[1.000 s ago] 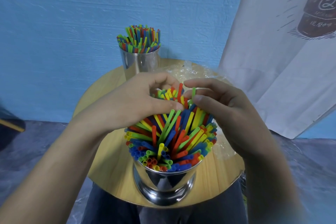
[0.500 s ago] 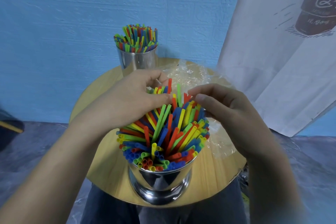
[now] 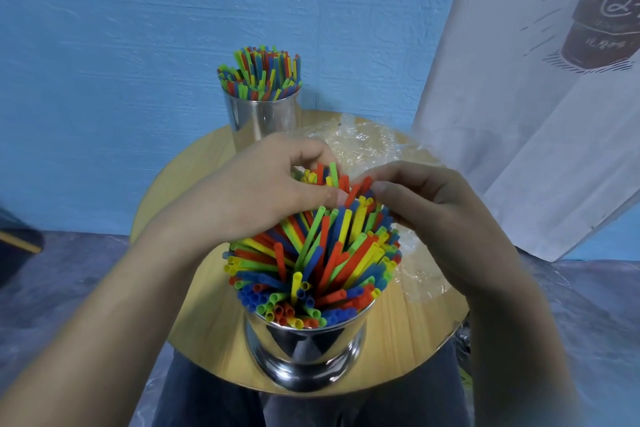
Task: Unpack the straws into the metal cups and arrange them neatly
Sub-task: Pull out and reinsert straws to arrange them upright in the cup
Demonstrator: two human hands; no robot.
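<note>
A shiny metal cup stands near the front edge of the round wooden table, packed with red, yellow, green and blue straws that fan out unevenly. My left hand curls over the far left part of the bunch, fingers and thumb round several straws. My right hand comes in from the right and pinches straw tips at the far side. A second metal cup at the table's back holds upright straws.
Crumpled clear plastic wrapping lies on the table behind and to the right of the near cup. A white printed banner hangs at the right. A blue wall is behind. My dark trousers show below the table edge.
Both hands stay on the far side of the bunch, fingertips now closer together. The straws between them have shifted and stand a little more upright. The view has tilted slightly.
</note>
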